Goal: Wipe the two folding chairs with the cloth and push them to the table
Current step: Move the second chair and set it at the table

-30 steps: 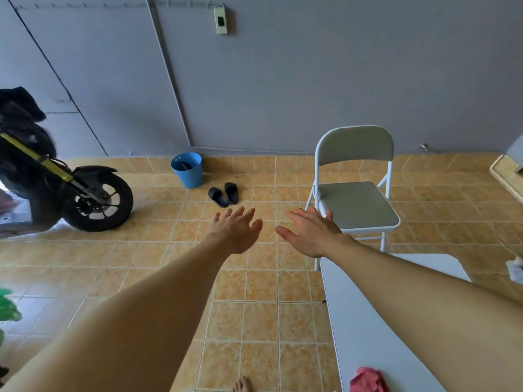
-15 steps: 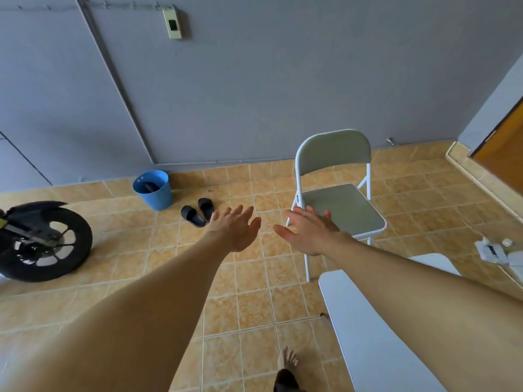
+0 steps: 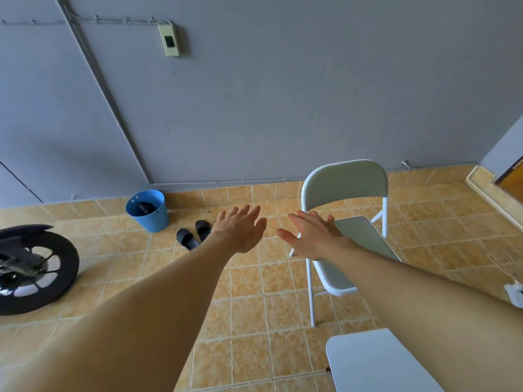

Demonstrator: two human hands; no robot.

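One grey folding chair (image 3: 346, 182) with a white frame stands unfolded on the tiled floor near the back wall, right of centre. A corner of the white table (image 3: 373, 360) shows at the bottom right. Both my arms are stretched forward. My left hand (image 3: 240, 229) is open, palm down, over the floor left of the chair. My right hand (image 3: 314, 236) is open too, fingers spread, in front of the chair's seat. Neither holds anything. The cloth and a second chair are out of view.
A blue bucket (image 3: 147, 210) stands by the wall, with a pair of black slippers (image 3: 194, 234) beside it. A motorcycle's wheel (image 3: 31, 267) is at the left edge. A white power strip (image 3: 515, 292) lies at the right edge. A raised step (image 3: 492, 190) runs at the far right.
The view has swung right and tilted up: the motorcycle slid left, the red cloth on the table dropped out of view, and the chair looks nearer. Both hands stay open and outstretched.
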